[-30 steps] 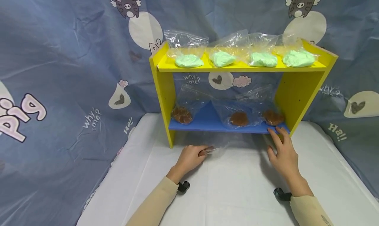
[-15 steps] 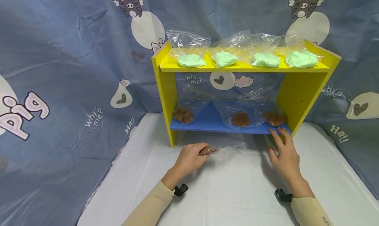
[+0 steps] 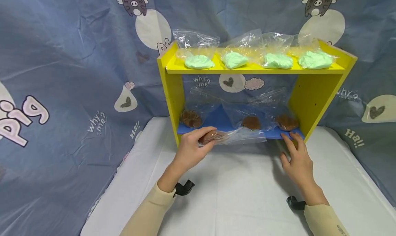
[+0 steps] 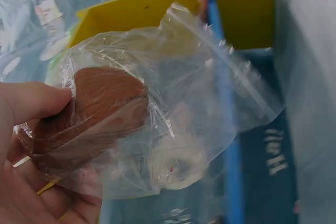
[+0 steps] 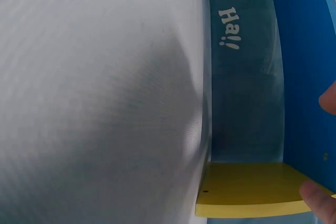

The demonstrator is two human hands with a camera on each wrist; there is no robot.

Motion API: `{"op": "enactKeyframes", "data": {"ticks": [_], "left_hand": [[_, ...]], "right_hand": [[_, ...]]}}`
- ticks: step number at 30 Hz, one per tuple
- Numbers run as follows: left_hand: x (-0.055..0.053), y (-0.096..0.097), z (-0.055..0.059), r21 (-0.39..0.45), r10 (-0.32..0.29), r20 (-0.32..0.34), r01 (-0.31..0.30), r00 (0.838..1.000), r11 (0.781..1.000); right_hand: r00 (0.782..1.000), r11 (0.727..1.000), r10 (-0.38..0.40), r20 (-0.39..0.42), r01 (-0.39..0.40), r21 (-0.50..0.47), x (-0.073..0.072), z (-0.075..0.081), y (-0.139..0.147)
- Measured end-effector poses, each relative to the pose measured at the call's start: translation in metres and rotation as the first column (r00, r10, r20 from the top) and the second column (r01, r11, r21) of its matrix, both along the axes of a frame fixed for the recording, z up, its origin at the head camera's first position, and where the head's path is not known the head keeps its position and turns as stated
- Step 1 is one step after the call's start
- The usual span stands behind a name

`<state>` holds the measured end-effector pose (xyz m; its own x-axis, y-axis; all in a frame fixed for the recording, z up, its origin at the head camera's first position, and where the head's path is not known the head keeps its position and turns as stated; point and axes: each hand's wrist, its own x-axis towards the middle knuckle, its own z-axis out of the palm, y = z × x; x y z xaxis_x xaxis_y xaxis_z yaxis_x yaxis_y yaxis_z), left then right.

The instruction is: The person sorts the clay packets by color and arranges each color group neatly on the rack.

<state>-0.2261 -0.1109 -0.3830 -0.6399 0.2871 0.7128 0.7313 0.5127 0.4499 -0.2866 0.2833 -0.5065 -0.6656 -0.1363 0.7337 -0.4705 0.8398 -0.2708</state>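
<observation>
My left hand [image 3: 190, 150] grips a clear zip bag [image 3: 242, 136] with a smooth brown lump [image 4: 105, 98] inside, thumb on one face and fingers behind. The bag hangs in front of the blue lower shelf [image 3: 218, 117], its zip end pointing right. On that shelf lie 3 more bagged brown lumps: one at the left [image 3: 190, 118], one right of the middle [image 3: 251, 123] and one at the right end [image 3: 286, 122]. My right hand [image 3: 298, 164] rests its extended fingertips on the shelf's front edge near the right end and holds no bag.
The yellow rack [image 3: 321, 91] stands on a white-covered table [image 3: 241, 194]. Its upper board [image 3: 216, 71] bears several clear bags with pale green lumps [image 3: 234, 60]. A blue patterned cloth [image 3: 77, 91] hangs behind and at the sides.
My left hand has raised the bag from beneath the lower shelf up to its front edge, and more of the bag shows. The right hand stays at the shelf edge.
</observation>
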Motion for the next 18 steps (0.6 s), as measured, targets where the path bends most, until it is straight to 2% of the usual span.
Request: {"op": "enactKeyframes", "data": {"ticks": [6,8,10,13,16,18], "left_hand": [[-0.006,-0.005,0.029,0.058,0.034,-0.147,-0.026,0.989,0.998],[-0.008,-0.004,0.038,0.075,0.059,-0.202,-0.045,0.978,0.996],[-0.010,-0.001,0.044,0.087,0.092,-0.274,-0.071,0.957,0.994],[-0.014,0.005,0.049,0.084,0.157,-0.399,-0.135,0.903,0.987],[-0.020,0.011,0.048,0.073,0.220,-0.514,-0.213,0.829,0.974],[-0.024,0.014,0.045,0.068,0.257,-0.565,-0.267,0.784,0.961]], "right_hand": [[1.000,1.000,0.001,0.000,-0.001,-0.002,-0.001,0.001,0.000],[1.000,1.000,0.001,-0.001,-0.001,-0.001,-0.001,0.001,0.001],[1.000,1.000,0.002,-0.003,-0.002,0.001,-0.001,0.001,0.001],[1.000,1.000,0.000,-0.005,0.000,0.004,-0.001,0.001,0.001],[1.000,1.000,-0.001,-0.005,0.001,0.003,-0.001,0.000,0.001],[1.000,1.000,0.003,-0.005,-0.003,0.001,-0.001,0.000,0.001]]}}
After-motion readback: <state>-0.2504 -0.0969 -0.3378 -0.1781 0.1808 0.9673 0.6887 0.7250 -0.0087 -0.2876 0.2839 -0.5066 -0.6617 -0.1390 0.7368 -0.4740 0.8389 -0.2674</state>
